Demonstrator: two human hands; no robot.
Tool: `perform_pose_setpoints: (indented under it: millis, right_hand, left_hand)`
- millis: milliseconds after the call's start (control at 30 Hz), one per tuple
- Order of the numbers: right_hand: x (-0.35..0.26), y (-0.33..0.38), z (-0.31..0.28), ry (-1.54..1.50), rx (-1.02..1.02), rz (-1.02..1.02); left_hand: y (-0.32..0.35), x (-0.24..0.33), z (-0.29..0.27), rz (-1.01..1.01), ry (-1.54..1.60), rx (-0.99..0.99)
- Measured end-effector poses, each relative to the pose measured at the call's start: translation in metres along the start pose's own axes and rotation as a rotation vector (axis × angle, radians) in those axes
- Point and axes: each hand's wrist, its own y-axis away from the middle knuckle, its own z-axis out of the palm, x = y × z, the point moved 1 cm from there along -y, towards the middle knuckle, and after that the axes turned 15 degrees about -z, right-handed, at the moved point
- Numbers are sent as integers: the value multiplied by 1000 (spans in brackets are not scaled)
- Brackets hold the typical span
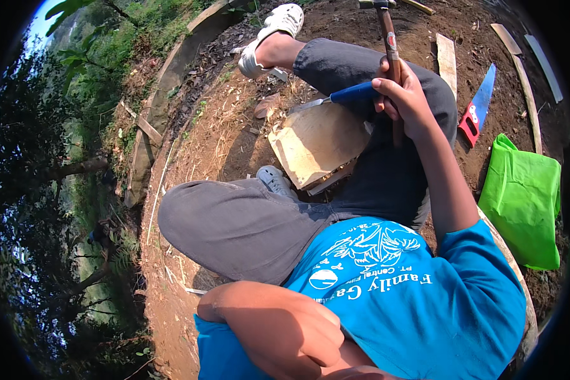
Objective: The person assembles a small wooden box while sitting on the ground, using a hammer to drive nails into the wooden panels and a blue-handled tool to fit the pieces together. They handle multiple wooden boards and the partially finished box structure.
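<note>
My right hand (404, 95) is closed around two tools at once. One is a hammer (391, 47) with a brown wooden handle, held upright, its head cut off by the top edge. The other is a chisel (354, 93) with a blue handle, its metal blade pointing left across the top of a pale wooden block (323, 142). The block lies on the ground between my legs, its upper face roughly hewn. My left arm (266, 316) is sharply bent at the lower edge, close to my body, and the fingers of that hand are hidden.
To the right, a handsaw (478, 107) with a blue blade and red handle lies on the soil. Nearer is a folded green sheet or bag (522, 199). Wood strips (446, 60) lie around. Plants and a slope (95, 158) fall away at the left.
</note>
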Motion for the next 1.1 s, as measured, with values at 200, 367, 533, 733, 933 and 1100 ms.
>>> perform_pose_setpoints:
  millis: [200, 367, 533, 733, 933, 1100]
  right_hand:
    - [3, 0, -2, 17, -28, -28]
    - [2, 0, 9, 36, -68, -39]
    - [4, -1, 9, 46, -57, -27]
    - [7, -2, 5, 52, -89, -21]
    - [5, -2, 6, 101, -92, 3]
    - [1, -1, 18, 112, -77, -25]
  left_hand:
    - [69, 4, -157, -1032, -844, 739]
    - [130, -71, -218, -1245, -1354, 453]
    - [128, -107, -245, -1229, -1418, 127]
    - [145, -117, -251, -1247, -1417, 143]
    - [190, -62, -273, -1875, -1354, -337]
    - [202, -76, -268, -1638, -1274, 162]
